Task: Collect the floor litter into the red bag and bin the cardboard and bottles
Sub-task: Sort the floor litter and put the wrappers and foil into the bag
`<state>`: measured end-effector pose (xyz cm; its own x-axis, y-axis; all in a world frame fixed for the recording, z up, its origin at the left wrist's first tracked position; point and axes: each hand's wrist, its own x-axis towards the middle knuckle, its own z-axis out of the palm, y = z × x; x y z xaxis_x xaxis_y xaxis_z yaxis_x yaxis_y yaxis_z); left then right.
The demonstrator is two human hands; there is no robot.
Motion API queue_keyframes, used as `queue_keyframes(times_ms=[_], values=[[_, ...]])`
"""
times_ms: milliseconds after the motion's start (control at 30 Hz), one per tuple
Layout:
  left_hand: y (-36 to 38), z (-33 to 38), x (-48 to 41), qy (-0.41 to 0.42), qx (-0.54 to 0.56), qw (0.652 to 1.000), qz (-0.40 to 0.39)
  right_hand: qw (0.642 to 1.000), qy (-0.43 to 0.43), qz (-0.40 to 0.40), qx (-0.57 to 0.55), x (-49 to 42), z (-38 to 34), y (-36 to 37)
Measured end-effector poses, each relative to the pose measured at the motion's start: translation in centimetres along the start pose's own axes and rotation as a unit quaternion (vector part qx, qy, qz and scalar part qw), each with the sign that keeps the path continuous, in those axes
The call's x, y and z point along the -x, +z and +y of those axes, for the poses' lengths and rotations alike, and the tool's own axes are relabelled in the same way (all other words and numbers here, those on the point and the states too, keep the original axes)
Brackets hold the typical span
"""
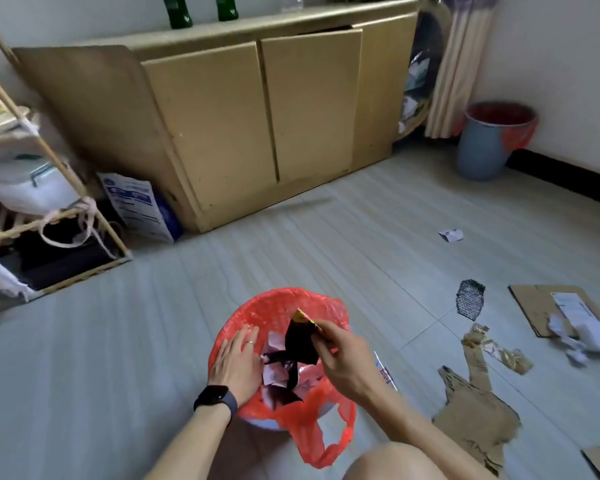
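Floor (361,237): torn cardboard (471,414) lies right of the red bag (278,306), apart from it. Bag mouth open, paper scraps inside. Left hand (236,365) flat on bag rim, grip wide. Right hand (340,362) grip pinches black wrapper (300,344) over bag mouth.

The red bag (274,306) lines a small bin, mouth open, between the left hand (234,365) and right hand (340,358), paper scraps inside. A black wrapper (300,344) hangs over it from the right hand's fingers. Torn cardboard (475,410), a black mesh piece (470,299) and crumpled paper (593,337) lie on the floor right of the right hand.
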<state>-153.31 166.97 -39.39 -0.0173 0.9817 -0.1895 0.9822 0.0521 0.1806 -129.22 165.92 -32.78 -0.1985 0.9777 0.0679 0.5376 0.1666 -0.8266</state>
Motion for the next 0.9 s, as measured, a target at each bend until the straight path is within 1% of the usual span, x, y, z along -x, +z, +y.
queue_keyframes(times_ms=[67,100,167,200,233,300,367,433,467,500,567,600,633,700,733,800,833,867,900], values=[[0.1,-0.1,0.4,-0.012,0.021,1.0,0.01,0.991,-0.018,-0.081,0.109,0.2,1.0,1.1],[0.1,0.1,0.4,-0.019,0.037,0.999,0.026,0.984,-0.028,-0.086,0.155,0.5,1.5,1.4],[-0.3,0.6,0.4,-0.026,0.066,0.995,0.071,0.977,-0.054,-0.039,0.203,1.2,2.6,1.6],[-0.5,1.0,0.3,-0.016,0.07,0.993,0.088,0.974,-0.048,-0.02,0.221,1.5,3.0,1.4],[-0.7,1.5,0.1,0.006,0.067,0.993,0.094,0.971,-0.022,-0.016,0.239,1.6,3.4,1.2],[-0.6,2.9,-0.3,0.071,0.042,0.995,0.054,0.963,0.044,-0.034,0.263,1.8,4.5,0.7],[0.1,4.5,-1.0,0.126,0.001,0.992,-0.028,0.957,0.088,-0.057,0.269,2.2,5.5,0.6],[0.9,6.0,-1.4,0.175,-0.067,0.977,-0.1,0.962,0.118,-0.076,0.233,2.7,5.7,0.6],[1.4,6.6,-1.7,0.199,-0.104,0.967,-0.121,0.966,0.126,-0.08,0.21,2.8,5.8,0.6],[2.0,7.0,-2.0,0.221,-0.135,0.957,-0.133,0.969,0.128,-0.079,0.193,2.9,5.7,0.6],[3.1,7.2,-2.6,0.261,-0.172,0.94,-0.134,0.973,0.124,-0.069,0.183,3.0,5.7,0.7],[3.5,7.1,-3.0,0.269,-0.184,0.935,-0.136,0.974,0.12,-0.064,0.183,2.9,5.7,0.8],[4.0,7.1,-3.4,0.27,-0.19,0.932,-0.148,0.975,0.12,-0.063,0.178,2.9,5.9,0.9],[3.9,7.1,-3.9,0.245,-0.168,0.941,-0.165,0.978,0.117,-0.06,0.164,2.9,6.1,1.3],[3.4,7.3,-4.1,0.223,-0.142,0.949,-0.171,0.979,0.118,-0.057,0.156,2.8,6.2,1.5],[2.1,7.6,-4.5,0.158,-0.054,0.972,-0.168,0.981,0.124,-0.052,0.142,2.8,6.5,1.8],[1.4,7.6,-4.7,0.126,-0.001,0.981,-0.15,0.981,0.124,-0.052,0.142,2.7,6.7,1.8],[1.0,7.3,-4.6,0.111,0.041,0.985,-0.125,0.981,0.123,-0.052,0.142,2.8,6.8,2.0],[0.7,7.0,-4.5,0.128,0.055,0.986,-0.089,0.981,0.124,-0.05,0.14,2.8,6.9,2.0]])
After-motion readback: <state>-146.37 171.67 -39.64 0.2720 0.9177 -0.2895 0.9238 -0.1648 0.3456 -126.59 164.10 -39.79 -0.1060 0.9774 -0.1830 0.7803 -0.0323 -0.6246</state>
